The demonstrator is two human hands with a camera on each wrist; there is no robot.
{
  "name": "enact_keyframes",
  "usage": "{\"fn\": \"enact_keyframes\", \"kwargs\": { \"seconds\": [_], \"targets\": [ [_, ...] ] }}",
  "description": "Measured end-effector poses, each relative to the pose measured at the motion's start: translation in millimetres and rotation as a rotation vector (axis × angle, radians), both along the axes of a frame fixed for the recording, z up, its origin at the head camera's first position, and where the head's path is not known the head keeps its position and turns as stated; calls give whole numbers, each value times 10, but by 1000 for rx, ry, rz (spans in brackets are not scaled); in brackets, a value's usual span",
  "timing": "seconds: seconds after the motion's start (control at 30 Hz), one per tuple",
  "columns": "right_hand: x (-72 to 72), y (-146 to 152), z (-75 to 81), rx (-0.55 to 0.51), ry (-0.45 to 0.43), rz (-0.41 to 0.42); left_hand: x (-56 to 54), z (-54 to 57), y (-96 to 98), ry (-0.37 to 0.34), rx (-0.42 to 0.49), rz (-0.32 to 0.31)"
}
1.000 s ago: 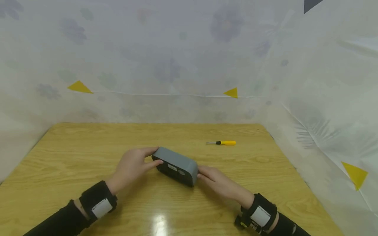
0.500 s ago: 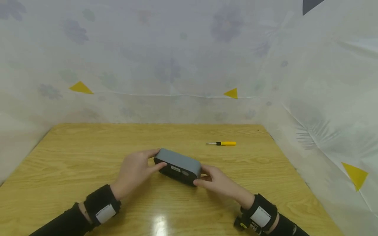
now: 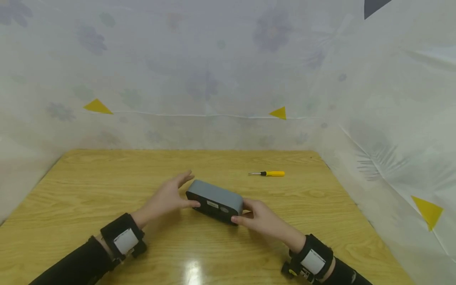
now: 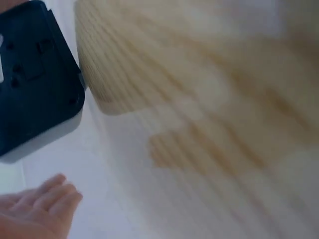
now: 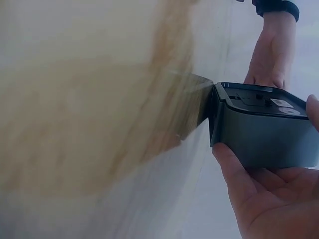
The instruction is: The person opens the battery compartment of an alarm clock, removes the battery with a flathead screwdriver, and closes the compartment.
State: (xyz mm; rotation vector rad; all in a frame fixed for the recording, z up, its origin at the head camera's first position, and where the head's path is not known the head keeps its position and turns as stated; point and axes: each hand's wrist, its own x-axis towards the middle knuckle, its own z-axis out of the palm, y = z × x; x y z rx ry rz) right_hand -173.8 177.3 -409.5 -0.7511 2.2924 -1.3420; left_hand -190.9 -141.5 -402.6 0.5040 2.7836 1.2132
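A grey, rounded, box-shaped device (image 3: pixel 218 193) stands on the wooden table, its black face with a white label turned toward me. My right hand (image 3: pixel 265 219) holds its right end, thumb on the black face and the other fingers around the end, as the right wrist view shows below the device (image 5: pixel 264 137). At the left end is my left hand (image 3: pixel 164 202); its thumb is at the black face, while its fingers are stretched out, apart from the top. In the left wrist view, those fingers (image 4: pixel 55 201) stand clearly off the device (image 4: pixel 37 79).
A screwdriver (image 3: pixel 274 173) with a yellow handle lies farther back on the wooden table (image 3: pixel 117 178), to the right. Pale floral sheeting (image 3: pixel 171 79) hangs behind the table and along its sides, with yellow triangles on it.
My left fingers have lifted off the device's top and spread. My right thumb has come round onto the black face. The device has shifted slightly to the right.
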Motion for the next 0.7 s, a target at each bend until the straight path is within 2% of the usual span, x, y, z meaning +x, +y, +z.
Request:
{"fn": "enact_keyframes", "kwargs": {
  "seconds": [0.1, 0.23, 0.5, 0.7],
  "targets": [
    [7, -7, -2, 4, 6, 0, -61, -32, -23, -96, 68, -61],
    [11, -11, 5, 7, 30, 7, -98, -54, -36, -155, 126, -101],
    [3, -1, 53, 36, 83, -6, -140, -70, -20, -140, 239, -228],
    [12, 14, 64, 61, 122, -47, -128, -78, -24, -141, 212, -224]
  ]
}}
